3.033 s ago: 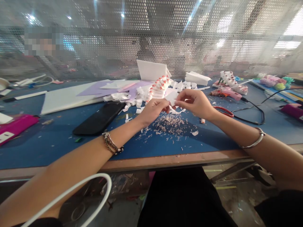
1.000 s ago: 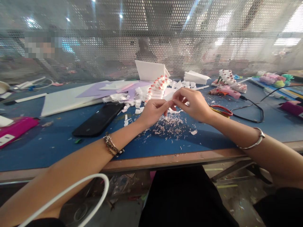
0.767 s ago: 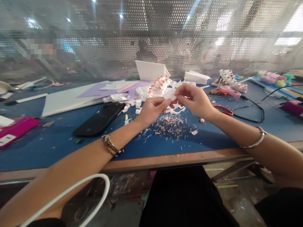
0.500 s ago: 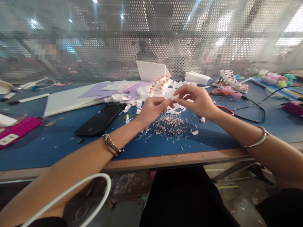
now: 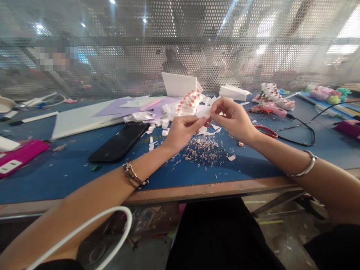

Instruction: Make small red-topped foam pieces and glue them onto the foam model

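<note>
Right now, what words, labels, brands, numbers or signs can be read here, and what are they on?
No text can be read in this view.
Bright pink object: dark marks on a white patch, too blurred to read.
Black phone: no lettering I can make out.
Held white paper: no writing visible.

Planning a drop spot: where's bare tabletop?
Right: bare tabletop between black cable and right forearm. Left: mostly bare between phone and magenta case, green scrap aside. Crowded: shavings, paper scraps around left hand, right hand.
</note>
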`<action>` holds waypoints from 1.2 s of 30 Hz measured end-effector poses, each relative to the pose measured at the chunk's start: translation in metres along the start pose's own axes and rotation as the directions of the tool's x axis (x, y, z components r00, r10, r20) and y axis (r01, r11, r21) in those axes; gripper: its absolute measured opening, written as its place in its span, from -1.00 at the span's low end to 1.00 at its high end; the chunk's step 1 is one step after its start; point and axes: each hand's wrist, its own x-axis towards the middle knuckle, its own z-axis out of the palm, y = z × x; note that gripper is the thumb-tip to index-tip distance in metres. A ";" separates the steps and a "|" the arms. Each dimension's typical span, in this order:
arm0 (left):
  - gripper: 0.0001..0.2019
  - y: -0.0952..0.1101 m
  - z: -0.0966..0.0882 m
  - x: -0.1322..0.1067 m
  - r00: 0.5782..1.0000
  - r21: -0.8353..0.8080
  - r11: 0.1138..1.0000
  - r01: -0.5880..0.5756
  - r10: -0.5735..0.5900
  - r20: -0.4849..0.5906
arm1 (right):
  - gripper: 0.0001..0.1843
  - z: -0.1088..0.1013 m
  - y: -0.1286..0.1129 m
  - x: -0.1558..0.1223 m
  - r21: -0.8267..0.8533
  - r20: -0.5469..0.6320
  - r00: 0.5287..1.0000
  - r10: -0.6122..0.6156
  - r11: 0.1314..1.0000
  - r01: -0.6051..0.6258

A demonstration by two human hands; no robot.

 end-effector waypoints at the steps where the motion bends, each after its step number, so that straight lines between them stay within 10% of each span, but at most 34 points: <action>1: -0.66 0.000 0.000 0.000 1.000 0.000 1.000 -0.004 0.004 -0.005 | -0.94 0.000 0.000 0.000 0.005 0.003 1.000 -0.001 1.000 0.001; 11: -0.72 -0.003 -0.003 0.002 1.000 -0.017 1.000 0.001 -0.001 0.017 | -0.85 -0.003 -0.001 -0.002 -0.131 0.080 0.994 -0.076 0.988 0.086; 18: -0.67 -0.010 -0.001 0.005 0.991 -0.203 0.975 0.088 -0.067 0.112 | -0.88 -0.014 -0.004 0.000 -0.520 0.238 0.895 -0.378 0.729 0.446; 30: -0.74 -0.009 -0.003 0.006 0.954 -0.398 0.883 0.249 -0.152 0.260 | -0.84 -0.011 -0.002 0.000 -0.549 0.213 0.883 -0.418 0.697 0.462; 36: -0.74 -0.014 -0.002 0.008 1.000 -0.219 0.976 0.017 -0.012 0.024 | -0.88 -0.009 -0.004 -0.001 -0.577 0.178 0.941 -0.288 0.744 0.337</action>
